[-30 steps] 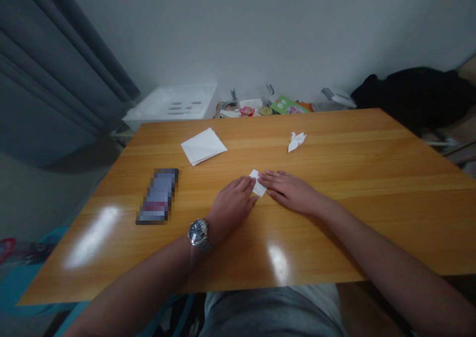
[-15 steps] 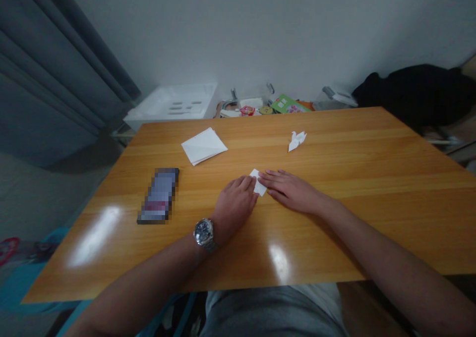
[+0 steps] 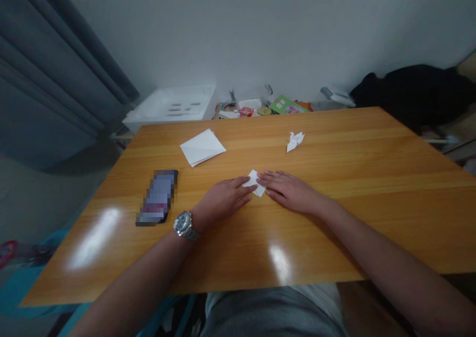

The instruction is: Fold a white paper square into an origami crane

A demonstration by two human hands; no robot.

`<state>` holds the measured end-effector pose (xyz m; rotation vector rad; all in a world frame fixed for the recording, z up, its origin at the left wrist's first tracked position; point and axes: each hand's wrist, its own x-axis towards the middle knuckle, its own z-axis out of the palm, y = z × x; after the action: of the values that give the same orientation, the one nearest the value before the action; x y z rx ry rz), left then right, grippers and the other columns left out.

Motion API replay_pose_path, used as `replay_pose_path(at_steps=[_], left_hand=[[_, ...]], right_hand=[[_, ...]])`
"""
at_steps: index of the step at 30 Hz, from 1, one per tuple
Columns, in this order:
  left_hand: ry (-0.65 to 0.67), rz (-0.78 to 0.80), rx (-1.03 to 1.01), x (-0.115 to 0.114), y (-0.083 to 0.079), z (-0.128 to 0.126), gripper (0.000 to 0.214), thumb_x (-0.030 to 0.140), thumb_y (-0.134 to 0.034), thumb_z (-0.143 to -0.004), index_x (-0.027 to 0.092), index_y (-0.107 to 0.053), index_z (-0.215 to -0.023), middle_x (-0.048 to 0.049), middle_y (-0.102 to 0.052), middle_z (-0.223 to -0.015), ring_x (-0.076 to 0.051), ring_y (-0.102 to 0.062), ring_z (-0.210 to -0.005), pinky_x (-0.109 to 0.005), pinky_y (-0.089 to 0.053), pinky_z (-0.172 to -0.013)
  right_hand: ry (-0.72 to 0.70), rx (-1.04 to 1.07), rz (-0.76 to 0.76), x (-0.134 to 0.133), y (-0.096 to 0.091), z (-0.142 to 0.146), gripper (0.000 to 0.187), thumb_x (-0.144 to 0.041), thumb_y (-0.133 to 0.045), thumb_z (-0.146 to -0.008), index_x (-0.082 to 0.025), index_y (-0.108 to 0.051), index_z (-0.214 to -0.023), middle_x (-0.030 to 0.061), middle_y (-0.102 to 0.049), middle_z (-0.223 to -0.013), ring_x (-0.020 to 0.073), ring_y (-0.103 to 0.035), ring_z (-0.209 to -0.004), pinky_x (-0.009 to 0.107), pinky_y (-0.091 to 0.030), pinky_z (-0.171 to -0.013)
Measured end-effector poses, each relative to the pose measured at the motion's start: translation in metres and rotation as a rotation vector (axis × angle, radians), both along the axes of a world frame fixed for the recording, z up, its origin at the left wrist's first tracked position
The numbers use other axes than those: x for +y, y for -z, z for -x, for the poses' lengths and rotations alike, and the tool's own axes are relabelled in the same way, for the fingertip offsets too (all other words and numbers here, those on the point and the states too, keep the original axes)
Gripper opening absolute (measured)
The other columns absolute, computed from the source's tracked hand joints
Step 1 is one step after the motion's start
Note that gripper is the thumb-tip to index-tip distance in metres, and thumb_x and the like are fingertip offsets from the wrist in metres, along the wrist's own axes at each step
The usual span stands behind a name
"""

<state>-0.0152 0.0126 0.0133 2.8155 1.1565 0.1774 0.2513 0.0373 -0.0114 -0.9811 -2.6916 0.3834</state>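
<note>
A small folded piece of white paper [image 3: 254, 181] lies on the wooden table between my hands. My left hand [image 3: 226, 196], with a metal watch [image 3: 183, 224] on its wrist, has its fingers stretched out and their tips on the paper's left side. From the right, my right hand [image 3: 286, 189] lies flat with extended fingers, its fingertips resting on the paper's right edge. Both hands cover parts of the paper. Farther back, to the right, stands a folded white paper crane [image 3: 295, 141].
A few white paper sheets [image 3: 203, 147] lie at the back left of the table [image 3: 357, 178]. A phone [image 3: 158, 196] with a blurred screen is on the left. Behind the table's far edge are a white plastic tray [image 3: 178, 104], a green packet [image 3: 287, 105] and a black cloth [image 3: 412, 96].
My left hand has slid to the left and its fingers have straightened, uncovering more of the folded paper. My right hand has stayed nearly still.
</note>
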Motion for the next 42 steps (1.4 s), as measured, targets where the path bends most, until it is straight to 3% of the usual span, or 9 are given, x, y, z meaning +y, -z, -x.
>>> replay_pose_path(at_steps=[5, 13, 23, 32, 37, 42], left_hand=[[0.083, 0.005, -0.031, 0.005, 0.002, 0.002, 0.045, 0.043, -0.038, -0.105, 0.022, -0.054, -0.142, -0.0082, -0.048, -0.153, -0.025, -0.046, -0.14, -0.044, -0.034, -0.119], [0.098, 0.081, -0.04, 0.008, 0.002, 0.005, 0.047, 0.043, -0.038, -0.106, 0.024, -0.046, -0.148, -0.0064, -0.046, -0.155, -0.02, -0.045, -0.141, -0.042, -0.029, -0.123], [0.091, 0.063, 0.01, 0.003, 0.001, 0.01, 0.051, 0.047, -0.038, -0.105, 0.028, -0.039, -0.153, -0.0042, -0.039, -0.159, -0.02, -0.034, -0.149, -0.048, -0.01, -0.126], [0.061, 0.093, -0.007, 0.003, 0.001, 0.008, 0.053, 0.04, -0.042, -0.104, 0.027, -0.033, -0.155, -0.0045, -0.039, -0.16, -0.021, -0.034, -0.149, -0.048, -0.015, -0.126], [0.056, 0.113, -0.053, 0.006, 0.008, 0.01, 0.052, 0.033, -0.043, -0.104, 0.024, -0.034, -0.155, -0.0069, -0.04, -0.159, -0.019, -0.034, -0.149, -0.043, -0.023, -0.125], [0.076, 0.102, -0.053, 0.006, 0.012, 0.011, 0.051, 0.033, -0.043, -0.104, 0.022, -0.036, -0.153, -0.0081, -0.036, -0.161, -0.02, -0.033, -0.149, -0.043, -0.024, -0.125]], right_hand=[[0.0, -0.024, -0.007, 0.0, -0.001, 0.0, 0.048, -0.031, -0.041, -0.104, -0.025, -0.044, -0.152, 0.0078, -0.043, -0.157, 0.0236, -0.04, -0.146, 0.05, -0.032, -0.12], [0.006, -0.019, 0.005, 0.0, 0.0, -0.001, 0.048, -0.032, -0.041, -0.105, -0.027, -0.044, -0.152, 0.0065, -0.041, -0.158, 0.0226, -0.039, -0.146, 0.049, -0.031, -0.121], [0.006, -0.01, 0.021, -0.001, -0.002, 0.0, 0.048, -0.031, -0.042, -0.104, -0.028, -0.044, -0.152, 0.0067, -0.041, -0.158, 0.0233, -0.038, -0.147, 0.051, -0.03, -0.121], [-0.007, -0.034, 0.043, -0.001, -0.003, -0.002, 0.049, -0.032, -0.04, -0.105, -0.032, -0.039, -0.154, 0.0044, -0.036, -0.161, 0.0221, -0.033, -0.149, 0.05, -0.027, -0.122], [-0.061, -0.051, 0.048, -0.004, -0.006, -0.005, 0.049, -0.044, -0.048, -0.102, -0.034, -0.046, -0.15, 0.005, -0.031, -0.164, 0.0271, -0.026, -0.152, 0.055, -0.023, -0.122], [-0.095, -0.09, 0.014, -0.005, -0.006, -0.005, 0.053, -0.047, -0.049, -0.102, -0.037, -0.039, -0.153, 0.0056, -0.026, -0.165, 0.0297, -0.023, -0.153, 0.058, -0.023, -0.121]])
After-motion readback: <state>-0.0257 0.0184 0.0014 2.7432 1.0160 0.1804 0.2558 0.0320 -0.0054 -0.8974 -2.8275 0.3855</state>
